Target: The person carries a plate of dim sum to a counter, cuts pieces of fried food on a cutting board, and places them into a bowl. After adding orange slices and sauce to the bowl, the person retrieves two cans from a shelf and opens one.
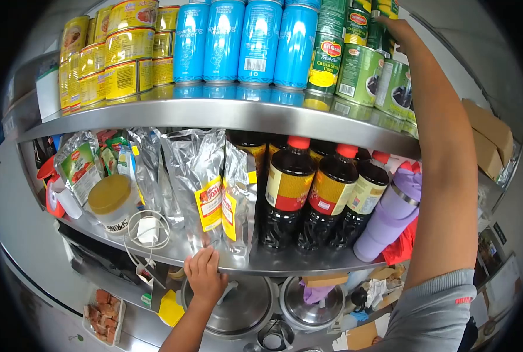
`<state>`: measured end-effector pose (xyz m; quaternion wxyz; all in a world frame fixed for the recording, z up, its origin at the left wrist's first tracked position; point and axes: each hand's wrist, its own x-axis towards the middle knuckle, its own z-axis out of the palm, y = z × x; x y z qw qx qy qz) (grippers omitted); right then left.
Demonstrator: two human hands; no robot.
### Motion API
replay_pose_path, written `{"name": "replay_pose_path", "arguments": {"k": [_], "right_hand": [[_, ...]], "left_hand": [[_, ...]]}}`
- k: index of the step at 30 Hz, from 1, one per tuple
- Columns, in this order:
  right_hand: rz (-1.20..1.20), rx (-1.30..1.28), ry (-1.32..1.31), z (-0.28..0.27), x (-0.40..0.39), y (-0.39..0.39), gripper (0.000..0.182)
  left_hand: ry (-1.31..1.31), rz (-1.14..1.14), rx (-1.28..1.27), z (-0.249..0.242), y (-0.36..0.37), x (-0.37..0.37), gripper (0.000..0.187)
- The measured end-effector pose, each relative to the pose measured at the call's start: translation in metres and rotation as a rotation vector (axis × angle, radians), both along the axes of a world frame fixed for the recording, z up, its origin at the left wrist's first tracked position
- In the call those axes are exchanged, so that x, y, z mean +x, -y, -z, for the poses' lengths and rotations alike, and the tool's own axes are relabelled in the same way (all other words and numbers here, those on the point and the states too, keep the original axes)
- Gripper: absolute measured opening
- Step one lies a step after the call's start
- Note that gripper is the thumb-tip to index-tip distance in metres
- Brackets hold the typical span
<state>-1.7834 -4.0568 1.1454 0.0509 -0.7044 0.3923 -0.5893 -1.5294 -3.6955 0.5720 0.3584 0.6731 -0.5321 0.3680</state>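
Observation:
My right hand (397, 30) reaches up to the back right of the upper shelf, its fingers bent around a green can (378, 39) among the stacked tins. Part of that hand's grip is hidden. Just below it stand larger green cans (360, 73) and a stack of cream corn cans (326, 63). My left hand (206, 274) lies with its fingers on the front edge of the lower shelf (285, 266), holding nothing. Right above those fingers stand silver pouches (194, 170) with yellow and red labels.
Blue sparkling water cans (224, 44) and stacked yellow tins (129, 47) line the upper shelf. Dark bottles with red caps (289, 182), a purple tumbler (389, 214), a jar (112, 205) and a white cable (149, 230) sit lower. Lidded pots (232, 305) stand underneath.

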Motion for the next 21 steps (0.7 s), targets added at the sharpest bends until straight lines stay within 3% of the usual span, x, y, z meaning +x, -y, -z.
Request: {"name": "replay_pose_path", "arguments": {"k": [2,7,12,14,16,18,19,20,21], "right_hand": [[-0.067,0.093,-0.035,0.024,0.015,-0.043,0.054],[-0.127,0.172,0.019,-0.003,0.003,0.013,0.075],[-0.018,0.049,-0.006,0.009,0.014,-0.011,0.089],[-0.136,0.083,-0.093,0.009,0.006,-0.02,0.098],[-0.137,0.072,-0.021,-0.002,0.006,0.0,0.102],[0.099,-0.019,0.054,0.0,0.009,-0.008,0.105],[0.074,-0.021,0.036,0.005,0.012,-0.016,0.104],[-0.299,-0.045,0.031,0.012,0.018,-0.017,0.105],[-0.216,-0.031,0.018,0.013,0.016,-0.023,0.103]], "left_hand": [[-0.01,0.003,-0.022,0.0,0.0,0.0,0.065],[-0.011,-0.029,-0.074,0.011,0.006,0.002,0.052],[-0.005,-0.055,-0.085,0.013,0.007,0.003,0.046],[-0.008,-0.056,-0.087,0.014,0.006,0.001,0.045],[-0.012,-0.059,-0.08,0.013,0.005,0.001,0.044],[-0.006,-0.056,-0.074,0.011,0.005,0.0,0.044],[-0.018,-0.049,-0.079,0.01,0.005,0.0,0.044],[-0.033,-0.045,-0.086,0.01,0.005,-0.001,0.045],[-0.033,-0.052,-0.09,0.009,0.004,-0.001,0.045]]}}
